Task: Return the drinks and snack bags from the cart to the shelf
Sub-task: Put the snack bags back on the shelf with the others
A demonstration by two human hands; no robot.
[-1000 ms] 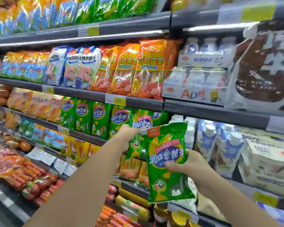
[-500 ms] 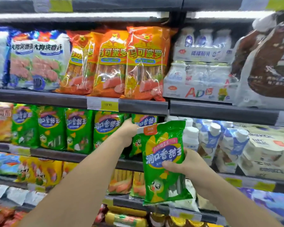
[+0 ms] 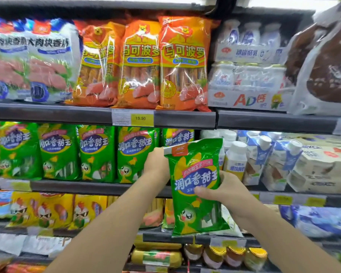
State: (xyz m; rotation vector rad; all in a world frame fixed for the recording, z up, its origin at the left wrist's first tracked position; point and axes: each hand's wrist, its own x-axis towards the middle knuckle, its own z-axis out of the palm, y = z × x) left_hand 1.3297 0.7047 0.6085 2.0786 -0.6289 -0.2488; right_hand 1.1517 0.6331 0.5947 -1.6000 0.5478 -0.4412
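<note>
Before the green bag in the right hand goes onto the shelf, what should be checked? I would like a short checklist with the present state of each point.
1. Hold on the green bag: right hand clasps its middle, thumb across the front. Ok.
2. Matching product: the row of green bags on the middle shelf has the same print. Ok.
3. Free slot: left hand reaches to the rightmost bags there; the gap behind is hidden. Cannot tell.
4. Bag upright, label facing out. Ok.
5. Neighbours: white bottles stand close on the right and could be knocked. Cannot tell.
</note>
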